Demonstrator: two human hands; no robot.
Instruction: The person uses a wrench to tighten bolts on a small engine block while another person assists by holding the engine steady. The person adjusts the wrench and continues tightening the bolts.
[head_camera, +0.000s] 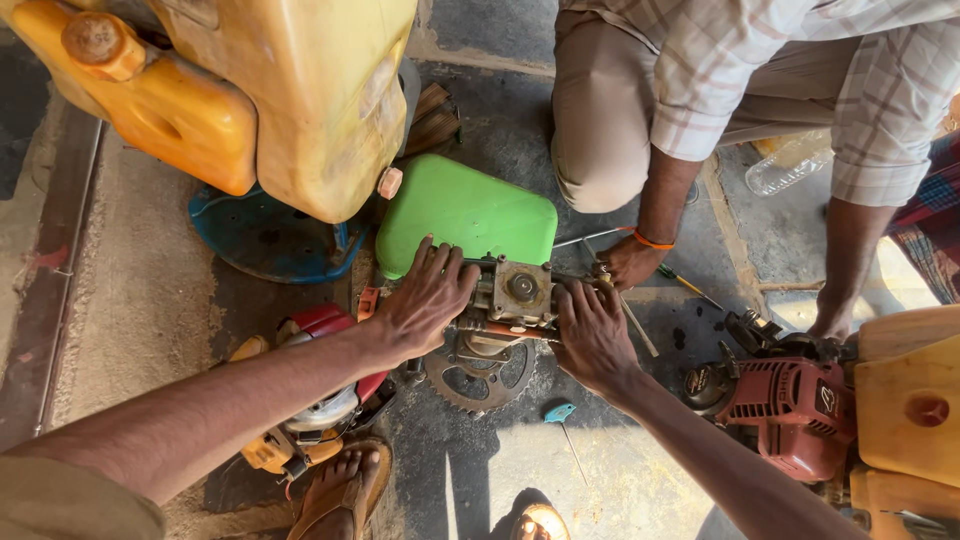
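Jerrycans (290, 90), big and yellow, fill the top left, stacked over a blue lid (262, 240) on the concrete floor (150, 290). Across from me a person in a checked shirt (760, 70) crouches, one hand (628, 262) with an orange wristband down by the engine part, the other hand (830, 322) resting near a red engine (790, 400) at the right. Beside that engine sits another yellow tank (912, 410). A green tank (465, 215) lies just behind the work, touching it. At lower left a red-and-yellow machine (315, 415) lies under my left forearm, with my sandalled foot (345, 490) just below it.

The metal block (515, 292) sits in the middle of the floor between my hands, with a toothed sprocket (478, 375) lying flat just in front of it. My left hand (428, 298) is spread open, fingers splayed, palm pressing down on the block's left side and the edge of the green tank. My right hand (592, 335) is curled over the block's right side, gripping it with bent fingers. A small blue-handled tool (560, 412) lies on the floor near my right wrist, and a thin screwdriver (685, 285) lies beyond, by the other person's hand.
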